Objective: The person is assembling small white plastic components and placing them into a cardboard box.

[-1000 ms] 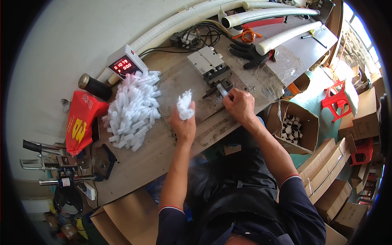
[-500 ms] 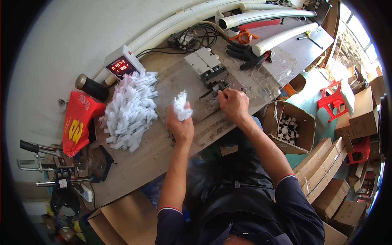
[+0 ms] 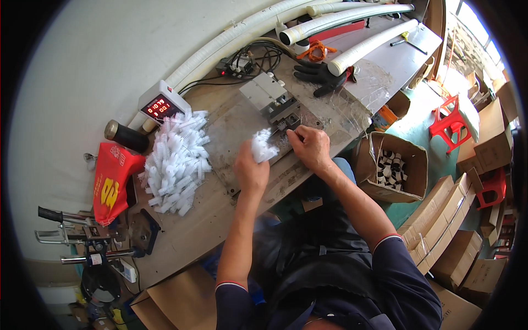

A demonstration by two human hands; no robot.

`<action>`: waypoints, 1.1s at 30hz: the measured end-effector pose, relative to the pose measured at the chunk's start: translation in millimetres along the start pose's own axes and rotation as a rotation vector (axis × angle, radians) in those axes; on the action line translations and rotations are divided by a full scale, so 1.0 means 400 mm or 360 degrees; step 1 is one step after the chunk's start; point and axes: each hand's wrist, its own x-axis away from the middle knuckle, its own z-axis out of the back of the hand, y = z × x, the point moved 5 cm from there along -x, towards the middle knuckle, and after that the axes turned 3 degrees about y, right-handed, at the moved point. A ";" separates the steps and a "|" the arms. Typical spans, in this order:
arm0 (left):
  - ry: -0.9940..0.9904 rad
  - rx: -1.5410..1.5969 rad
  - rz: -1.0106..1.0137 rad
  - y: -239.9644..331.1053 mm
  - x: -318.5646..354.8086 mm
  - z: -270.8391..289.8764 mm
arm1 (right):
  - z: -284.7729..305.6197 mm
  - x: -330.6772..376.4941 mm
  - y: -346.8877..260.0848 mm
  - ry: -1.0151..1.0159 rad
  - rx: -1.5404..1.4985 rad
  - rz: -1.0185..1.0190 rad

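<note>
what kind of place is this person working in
Probably a small workshop or factory: a small machine on a worn workbench, a heap of white bristly pieces, and cardboard boxes off to the right.

Parts heap [image 3: 175, 165] on counter [image 3: 184, 234], left of machine [image 3: 268, 92]; display [image 3: 163, 103] at heap's far side; glove [image 3: 320, 77] right of machine; carton [image 3: 416, 165] right.

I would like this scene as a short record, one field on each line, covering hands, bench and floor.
Left hand: left hand holds a bunch of white bristly pieces
Right hand: right hand at the front of the metal fixture; whether it pinches anything is unclear
Bench, left: pile of similar white pieces, red-digit display box, red bag
Bench, far side: black glove, white tubes
Floor, right: cardboard box with black-and-white pieces, red stool
</note>
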 end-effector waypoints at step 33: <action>0.0078 -0.0260 -0.1067 0.106 0.081 0.046 | 0.005 0.008 0.061 -0.0403 -0.1158 -0.0389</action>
